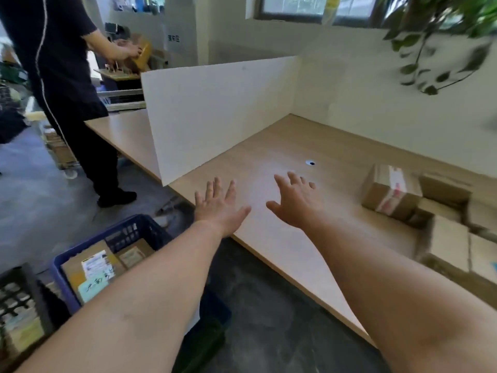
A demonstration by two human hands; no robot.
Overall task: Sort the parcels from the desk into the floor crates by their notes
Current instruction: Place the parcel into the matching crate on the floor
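Both hands are held out above the desk [282,254], fingers spread and nothing gripped. The left hand [217,208] is seen over the desk's near edge, the right hand [295,203] further in. The parcels are piled well to the right of the right fingers [293,179], with the taped parcel [390,193] nearest, so the right hand is judged the closer for a pick-up. Its long axis cannot be told through the blur. The blue crate [134,224] is set on the floor, below and left of the left fingers [216,187].

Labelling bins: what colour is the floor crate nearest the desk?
The crate is blue; head view shows it best.
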